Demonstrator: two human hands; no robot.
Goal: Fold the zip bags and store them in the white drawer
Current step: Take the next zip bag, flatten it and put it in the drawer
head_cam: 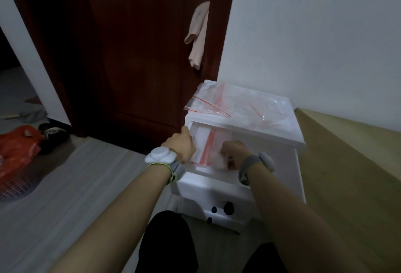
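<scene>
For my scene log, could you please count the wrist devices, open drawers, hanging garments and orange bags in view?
Wrist devices: 2
Open drawers: 1
Hanging garments: 1
Orange bags: 1
Total: 5

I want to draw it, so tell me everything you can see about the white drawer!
The drawer is glossy white and hard-looking. It is pulled out from the top of a white cabinet toward the person, level and open. Inside, toward its left side, lie clear bags with red seal strips. The left hand reaches in by its left wall, fingers hidden. The right hand curls on the bags inside. No handle shows from above.
</scene>
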